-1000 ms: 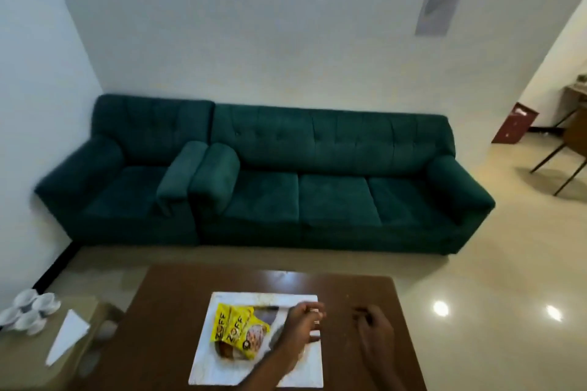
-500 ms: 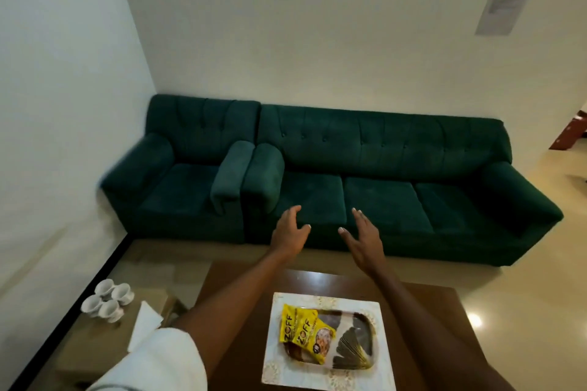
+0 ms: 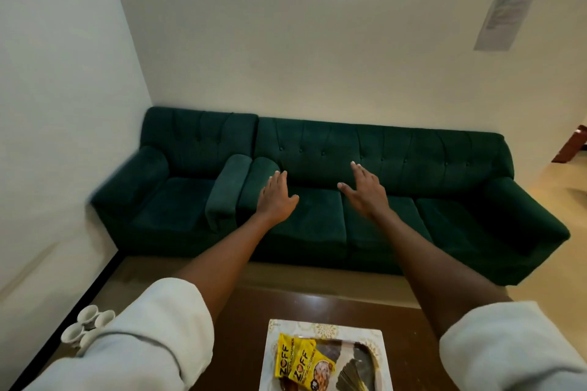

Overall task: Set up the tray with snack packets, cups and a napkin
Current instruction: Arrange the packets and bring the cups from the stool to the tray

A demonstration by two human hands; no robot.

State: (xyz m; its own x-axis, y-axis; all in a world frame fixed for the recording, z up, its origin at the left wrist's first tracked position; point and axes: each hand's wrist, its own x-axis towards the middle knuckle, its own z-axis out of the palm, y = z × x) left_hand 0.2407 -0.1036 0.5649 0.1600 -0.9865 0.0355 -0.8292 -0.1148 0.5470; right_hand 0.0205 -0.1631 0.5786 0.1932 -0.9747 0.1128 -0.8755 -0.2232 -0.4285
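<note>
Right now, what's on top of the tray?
Two yellow snack packets lie overlapping on the tray. What lies under them is covered; the tray's near end is cut off.

At 6 o'clock, the bottom edge cut off the near part of the tray (image 3: 324,326) and the lower ends of the yellow snack packets (image 3: 301,362). At 8 o'clock, the left sleeve (image 3: 136,343) hid part of the cups (image 3: 87,322). At 1 o'clock, the wall notice (image 3: 508,13) carried print too blurred to read.
</note>
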